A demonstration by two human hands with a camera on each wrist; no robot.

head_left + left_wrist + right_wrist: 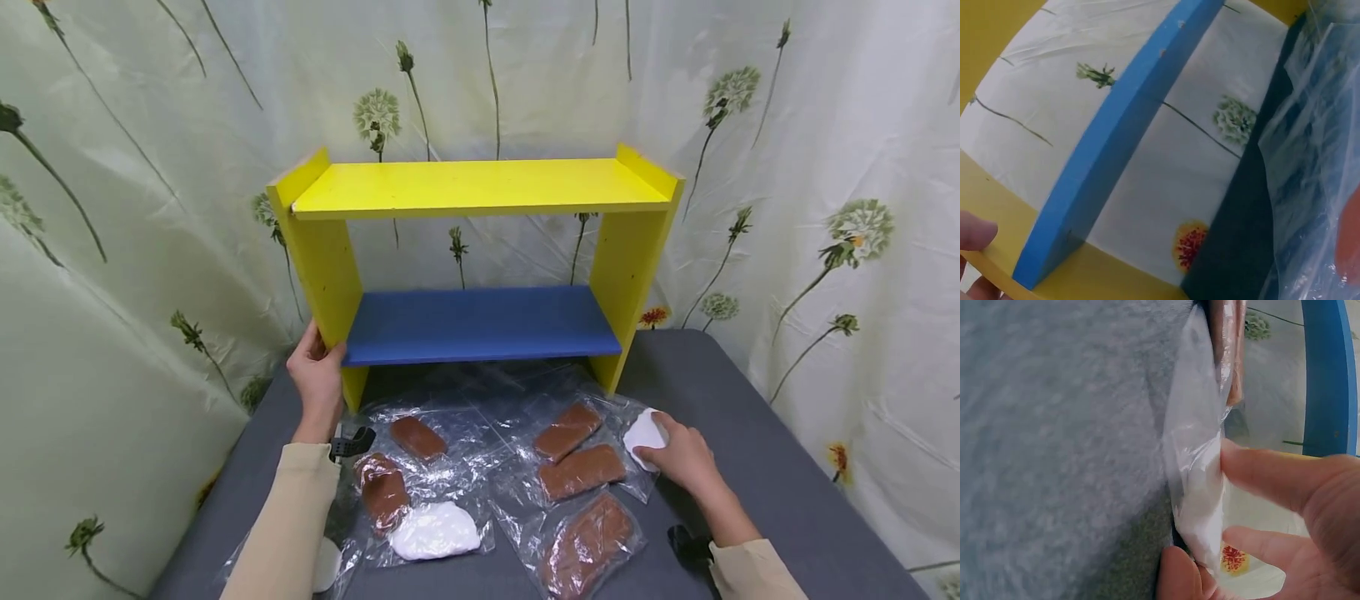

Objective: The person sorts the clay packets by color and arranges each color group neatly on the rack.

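Shelf: it's standing on the counter (pixel 795 475) behind the bagged stuff; our left hand (pixel 317 375) grips its yellow left side (pixel 324 275), right by the blue board (pixel 480 321).
White lump: it's at the right edge of the bags, and our right hand (pixel 684 454) has it pinched, fingers only about as far apart as the lump is thick.
Shelf risk: we're only holding one side, so we reckon a hard pull could twist it or make it tip.
Lump risk: it looks soft, so too tight a pinch might dent it; lifting by one edge might make it sag.
Bag risk: the brown slabs (pixel 582 472) sit close by in crinkly plastic, so a snag could drag them along.
Left wrist view: gives us the thumb (pixel 979 232) on the panel's inner face, close up.
Right wrist view: shows clear film (pixel 1186 450) over the lump, harder to spot from the head.
Head view: only here do we get the second white lump (pixel 435 531).
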